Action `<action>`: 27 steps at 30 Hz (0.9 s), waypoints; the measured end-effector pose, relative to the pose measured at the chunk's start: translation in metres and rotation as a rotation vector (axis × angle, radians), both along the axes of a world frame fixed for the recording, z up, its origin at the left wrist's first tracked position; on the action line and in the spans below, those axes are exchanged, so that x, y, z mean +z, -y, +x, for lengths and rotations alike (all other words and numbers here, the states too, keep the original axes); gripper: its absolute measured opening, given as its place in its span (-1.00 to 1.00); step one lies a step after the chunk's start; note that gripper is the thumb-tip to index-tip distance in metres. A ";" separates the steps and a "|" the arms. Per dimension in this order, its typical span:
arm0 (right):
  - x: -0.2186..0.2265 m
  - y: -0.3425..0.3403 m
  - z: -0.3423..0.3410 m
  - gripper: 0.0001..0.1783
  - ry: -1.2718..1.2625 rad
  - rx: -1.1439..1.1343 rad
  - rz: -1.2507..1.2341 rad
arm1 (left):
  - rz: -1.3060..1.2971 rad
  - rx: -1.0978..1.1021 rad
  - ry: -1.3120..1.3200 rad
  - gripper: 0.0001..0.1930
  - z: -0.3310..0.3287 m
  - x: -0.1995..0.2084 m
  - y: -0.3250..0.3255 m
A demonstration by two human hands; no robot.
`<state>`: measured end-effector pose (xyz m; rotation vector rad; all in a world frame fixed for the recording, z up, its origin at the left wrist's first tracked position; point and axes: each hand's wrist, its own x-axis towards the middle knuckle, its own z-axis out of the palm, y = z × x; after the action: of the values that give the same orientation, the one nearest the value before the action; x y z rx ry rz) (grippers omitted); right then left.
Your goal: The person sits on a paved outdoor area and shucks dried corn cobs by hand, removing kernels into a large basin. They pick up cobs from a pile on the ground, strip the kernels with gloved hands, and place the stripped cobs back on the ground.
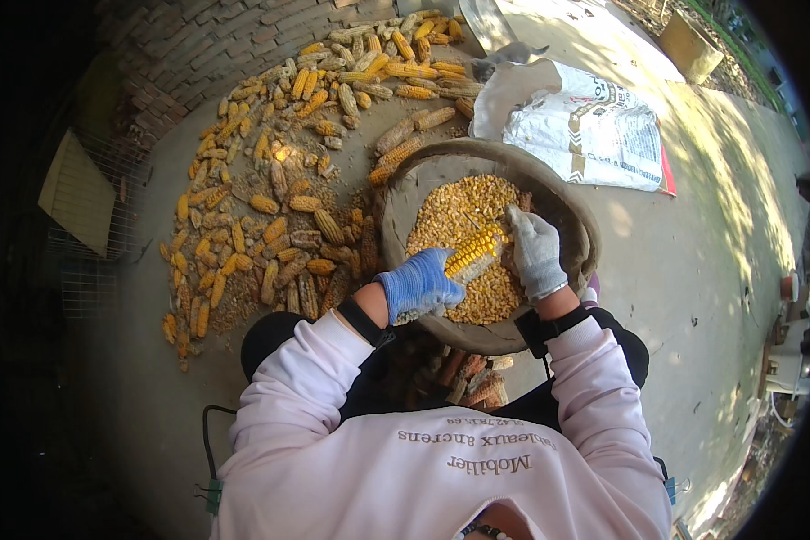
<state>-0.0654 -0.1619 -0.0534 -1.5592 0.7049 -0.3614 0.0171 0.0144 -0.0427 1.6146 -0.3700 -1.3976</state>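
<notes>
A corn cob [473, 256], yellow with kernels on its upper side and paler below, is held slantwise over a wide round basin [400, 202]. My left hand [420, 286], in a blue glove, wraps round its near end. In a grey glove, my right hand [537, 254] is closed at the cob's far end, its fingers curled against it; the fingertips are partly hidden. Loose yellow kernels [459, 200] fill much of the basin below both hands.
Many unshelled cobs [279, 229] lie heaped on the ground at left and far. A white printed sack [585, 130] lies beyond the basin at right, with a grey cat [510, 56] behind it. Stripped cobs [481, 385] lie below the basin's near rim. A wire cage [94, 225] stands left.
</notes>
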 end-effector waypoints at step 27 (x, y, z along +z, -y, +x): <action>-0.029 -0.006 0.018 -0.46 0.240 -0.122 0.430 | 0.209 0.010 0.533 -0.45 -0.048 -0.003 0.046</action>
<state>-0.0478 -0.1564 -0.0822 -1.0494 0.6407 -0.4461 -0.0311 -0.0316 -0.0460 2.1563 -0.5344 -1.0053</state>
